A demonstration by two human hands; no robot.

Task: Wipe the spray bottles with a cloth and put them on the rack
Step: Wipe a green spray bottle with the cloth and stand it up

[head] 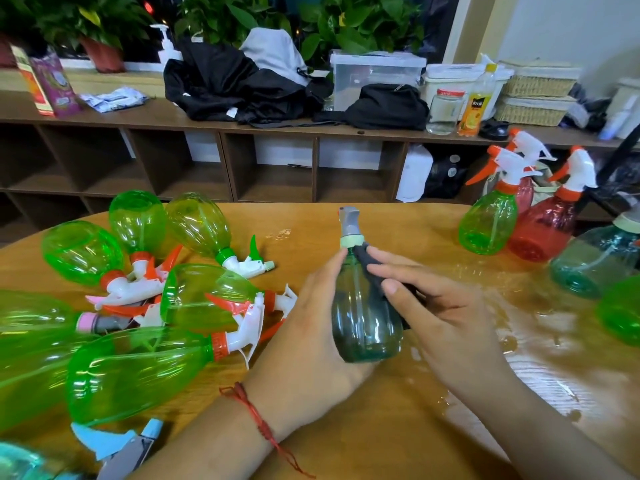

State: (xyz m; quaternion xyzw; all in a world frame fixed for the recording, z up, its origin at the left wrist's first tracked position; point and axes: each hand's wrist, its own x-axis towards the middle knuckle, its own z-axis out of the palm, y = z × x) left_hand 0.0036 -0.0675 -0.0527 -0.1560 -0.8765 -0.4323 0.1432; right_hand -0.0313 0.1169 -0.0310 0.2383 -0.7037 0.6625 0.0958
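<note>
the left hand (311,327) is holding the dark green spray bottle (367,317) upright over the desk (398,223), its fingers (334,271) curling round the belly. the right hand (440,313) is pressing a dark cloth (363,258) against the bottle's shoulder, fingers bent over it. the bottle is looking empty, so probably light, thin-walled and slippery; the belly or neck is seeming the safest hold

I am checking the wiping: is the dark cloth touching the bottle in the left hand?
Touching. The head view shows the right hand holding the cloth against the shoulder of the bottle.
</note>
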